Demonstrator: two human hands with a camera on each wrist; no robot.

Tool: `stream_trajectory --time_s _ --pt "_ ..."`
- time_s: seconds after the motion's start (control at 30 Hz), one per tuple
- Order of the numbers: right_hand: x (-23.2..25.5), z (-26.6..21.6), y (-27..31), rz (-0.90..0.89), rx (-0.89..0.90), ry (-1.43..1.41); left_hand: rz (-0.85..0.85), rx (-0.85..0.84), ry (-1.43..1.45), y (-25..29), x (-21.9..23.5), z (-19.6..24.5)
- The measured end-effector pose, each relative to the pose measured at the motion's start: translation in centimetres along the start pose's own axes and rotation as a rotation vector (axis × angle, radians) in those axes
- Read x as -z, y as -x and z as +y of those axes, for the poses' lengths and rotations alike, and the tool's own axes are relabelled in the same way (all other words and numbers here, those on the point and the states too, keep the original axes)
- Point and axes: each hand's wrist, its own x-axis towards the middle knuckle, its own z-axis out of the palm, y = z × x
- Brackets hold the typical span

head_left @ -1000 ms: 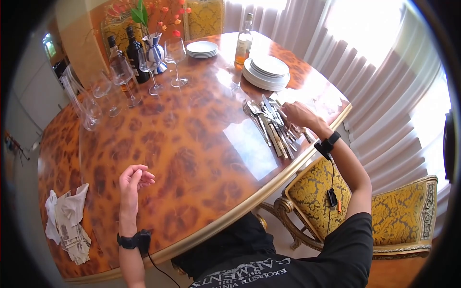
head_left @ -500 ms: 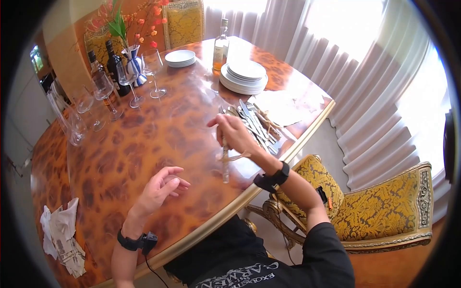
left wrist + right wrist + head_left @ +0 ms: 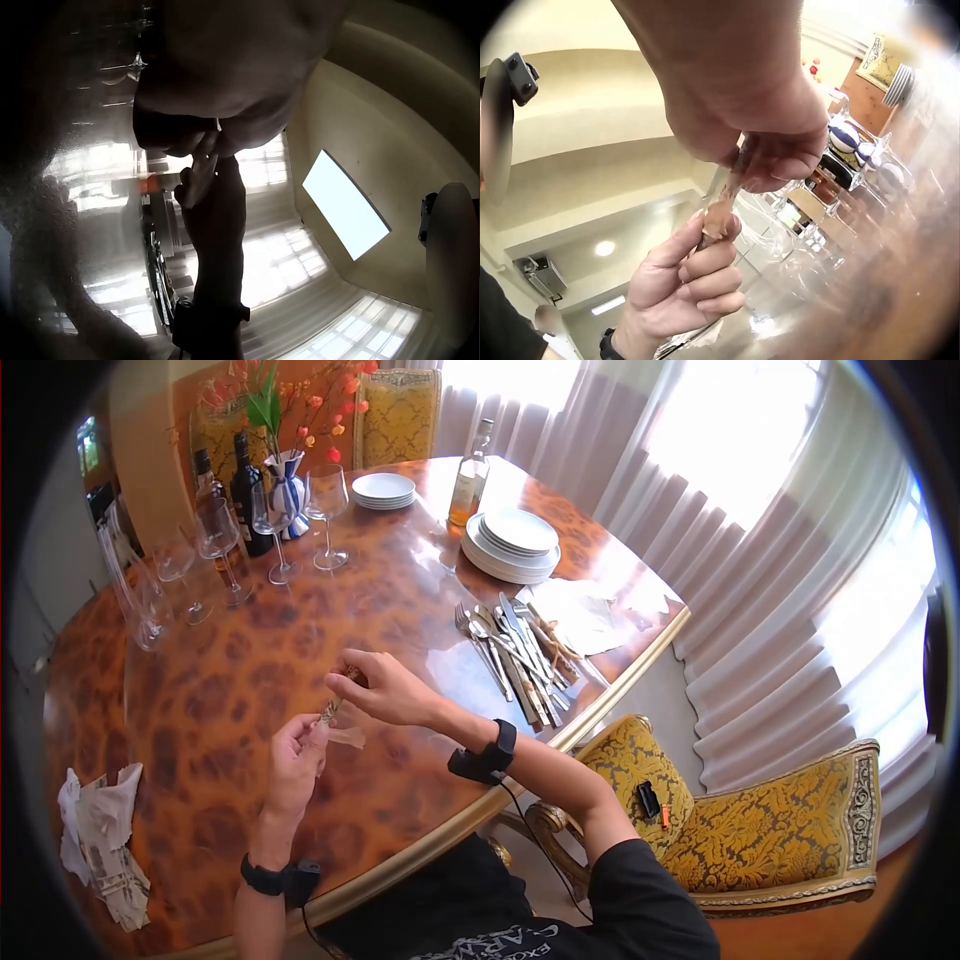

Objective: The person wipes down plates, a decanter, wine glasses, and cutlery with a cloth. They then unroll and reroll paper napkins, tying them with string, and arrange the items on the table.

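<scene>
Both hands pinch slim wrapped utensil | L hand | R hand | glossy mottled table

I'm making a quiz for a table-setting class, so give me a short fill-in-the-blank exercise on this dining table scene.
1. The wrapped piece of cutlery is held by ____ hands, the left hand and the right hand.
2. The loose cutlery pile lies on the table to the ____ of the hands, from the person's view.
3. The stack of large white plates stands beside a ____ with amber liquid.
4. The crumpled paper lies near the person's ____ arm.

Missing words: both; right; bottle; left
</scene>
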Motion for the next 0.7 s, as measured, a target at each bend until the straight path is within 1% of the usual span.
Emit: stream_trajectory --time_s 0.03,0.07,0.13,0.17,0.23,0.27,0.33,0.37,0.43,0.47,0.53,0.57,0.6,0.63,0.67,0.7 --pt "-0.1 0.3 -0.4 -0.028 0.094 0.042 0.025 -0.052 -0.025 -0.1 0.4 -0.1" --pt "-0.3 0.6 -0.8 -0.033 0.094 0.042 0.029 -0.052 -0.023 -0.2 0.5 -0.2" --pt "-0.8 1.0 -1.6 -0.079 0.069 -0.147 0.082 -0.184 -0.085 -0.2 0.8 -0.3" --pt "-1.1 1.2 -1.9 -0.083 0.074 -0.151 0.088 -0.185 -0.089 -0.1 1.0 -0.4" --pt "-1.5 1.4 -2.4 -0.192 -0.011 -0.364 0.101 -0.117 -0.032 0.2 1.5 -0.4" --pt "-1.6 1.7 -2.6 -0.194 -0.007 -0.367 0.104 -0.118 -0.036 0.3 1.6 -0.2" --pt "-1.5 2.2 -2.7 -0.311 -0.070 -0.421 0.156 -0.039 -0.042 0.8 1.6 0.7" --pt "-1.4 2.3 -2.8 -0.313 -0.072 -0.425 0.159 -0.035 -0.042 0.8 1.7 0.9" --pt "-1.2 2.2 -2.6 -0.388 -0.128 -0.509 0.289 -0.080 0.078 0.7 1.7 1.2" --pt "-1.2 2.0 -2.4 -0.387 -0.136 -0.513 0.289 -0.072 0.080 0.7 1.7 1.0" --pt "-1.1 1.4 -2.0 -0.440 -0.136 -0.532 0.348 -0.103 0.218 0.5 2.4 0.8" --pt "-1.1 1.5 -1.9 -0.438 -0.137 -0.532 0.347 -0.113 0.254 0.4 2.7 0.4" --pt "-1.1 1.6 -1.8 -0.479 -0.099 -0.495 0.345 -0.113 0.253 0.5 2.8 0.4" --pt "-1.2 1.5 -1.8 -0.520 -0.059 -0.456 0.294 -0.097 0.178 0.6 2.9 0.5" --pt "-1.3 1.2 -1.7 -0.521 -0.053 -0.451 0.245 -0.085 0.103 0.5 2.9 0.8" --pt "-1.5 0.8 -1.4 -0.479 0.038 -0.397 0.248 -0.091 0.104 0.6 2.5 1.2"
